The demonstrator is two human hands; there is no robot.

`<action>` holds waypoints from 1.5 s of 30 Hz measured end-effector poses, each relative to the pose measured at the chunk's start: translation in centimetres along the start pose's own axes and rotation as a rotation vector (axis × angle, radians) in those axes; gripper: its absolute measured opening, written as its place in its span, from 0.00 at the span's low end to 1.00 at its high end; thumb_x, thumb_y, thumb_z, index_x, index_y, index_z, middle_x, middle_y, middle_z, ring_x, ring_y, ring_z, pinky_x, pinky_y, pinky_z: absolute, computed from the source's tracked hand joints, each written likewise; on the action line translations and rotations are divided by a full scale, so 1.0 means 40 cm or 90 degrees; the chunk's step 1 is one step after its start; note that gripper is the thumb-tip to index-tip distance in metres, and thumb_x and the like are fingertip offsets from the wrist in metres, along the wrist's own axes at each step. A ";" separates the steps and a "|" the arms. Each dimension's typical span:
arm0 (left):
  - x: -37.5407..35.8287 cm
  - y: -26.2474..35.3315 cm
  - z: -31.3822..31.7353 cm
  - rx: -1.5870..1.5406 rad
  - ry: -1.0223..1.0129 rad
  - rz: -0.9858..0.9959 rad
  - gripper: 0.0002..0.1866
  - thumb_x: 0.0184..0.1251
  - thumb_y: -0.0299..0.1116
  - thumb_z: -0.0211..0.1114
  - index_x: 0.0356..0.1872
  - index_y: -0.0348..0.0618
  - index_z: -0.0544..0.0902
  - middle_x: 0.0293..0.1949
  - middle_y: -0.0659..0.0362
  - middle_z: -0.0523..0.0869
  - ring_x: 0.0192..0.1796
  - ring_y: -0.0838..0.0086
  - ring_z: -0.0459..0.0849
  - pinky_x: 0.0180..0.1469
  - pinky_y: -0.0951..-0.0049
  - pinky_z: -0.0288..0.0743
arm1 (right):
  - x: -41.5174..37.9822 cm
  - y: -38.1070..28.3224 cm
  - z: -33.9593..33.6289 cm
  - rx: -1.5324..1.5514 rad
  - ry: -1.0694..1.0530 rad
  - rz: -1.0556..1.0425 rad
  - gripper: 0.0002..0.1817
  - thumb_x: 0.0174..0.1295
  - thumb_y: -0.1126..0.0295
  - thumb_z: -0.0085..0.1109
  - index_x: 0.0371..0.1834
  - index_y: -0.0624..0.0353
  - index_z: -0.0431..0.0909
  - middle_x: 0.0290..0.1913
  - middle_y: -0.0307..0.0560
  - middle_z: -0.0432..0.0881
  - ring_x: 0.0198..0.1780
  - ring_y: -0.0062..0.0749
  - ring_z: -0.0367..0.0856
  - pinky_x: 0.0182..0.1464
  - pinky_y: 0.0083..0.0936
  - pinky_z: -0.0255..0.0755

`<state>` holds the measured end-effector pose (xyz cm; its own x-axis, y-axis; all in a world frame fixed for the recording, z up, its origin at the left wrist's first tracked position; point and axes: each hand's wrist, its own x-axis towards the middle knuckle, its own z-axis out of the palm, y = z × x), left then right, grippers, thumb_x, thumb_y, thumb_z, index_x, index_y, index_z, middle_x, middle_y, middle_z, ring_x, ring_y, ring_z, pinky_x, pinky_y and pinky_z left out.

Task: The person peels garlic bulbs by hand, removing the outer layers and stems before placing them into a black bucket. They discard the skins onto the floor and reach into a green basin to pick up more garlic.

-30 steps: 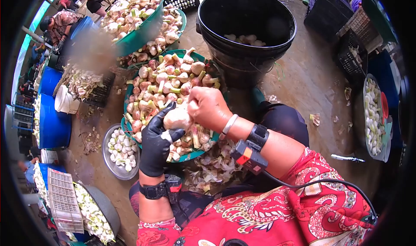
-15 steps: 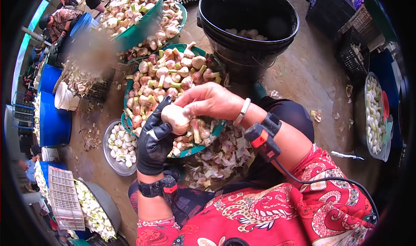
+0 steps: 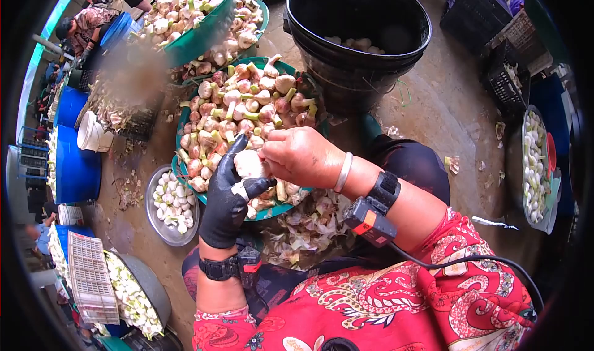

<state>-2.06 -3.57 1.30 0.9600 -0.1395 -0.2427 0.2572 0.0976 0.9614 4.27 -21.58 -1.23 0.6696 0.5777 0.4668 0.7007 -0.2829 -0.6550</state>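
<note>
Your left hand (image 3: 224, 197) grips a garlic bulb (image 3: 250, 164); your right hand (image 3: 306, 157) pinches its edge. Basin (image 3: 276, 211) and bowl (image 3: 159, 232) contain garlic (image 3: 232, 100).

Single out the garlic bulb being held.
The pale garlic bulb gripped in the black-gloved left hand, beside the ungloved right hand; the other bulbs lie heaped in containers.

I'm standing in what looks like a garlic-handling workshop: garlic (image 3: 232, 100) heaped in green tubs (image 3: 201, 42), black crates (image 3: 508, 82), peelings (image 3: 309, 230) littering the dirty floor (image 3: 439, 119), another person (image 3: 85, 30) bent nearby.
</note>
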 end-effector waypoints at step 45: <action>0.021 -0.028 0.013 0.016 0.022 0.096 0.38 0.53 0.35 0.74 0.64 0.35 0.67 0.56 0.55 0.77 0.56 0.72 0.75 0.60 0.71 0.71 | 0.015 0.015 0.060 0.218 0.270 0.198 0.08 0.65 0.77 0.48 0.26 0.56 0.67 0.23 0.33 0.71 0.21 0.12 0.66 0.21 0.13 0.60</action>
<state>-1.59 -4.30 0.09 0.9909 -0.0910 -0.0993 0.1075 0.0905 0.9901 4.48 -19.57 -2.76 0.9184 0.1339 0.3723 0.3851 -0.0871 -0.9187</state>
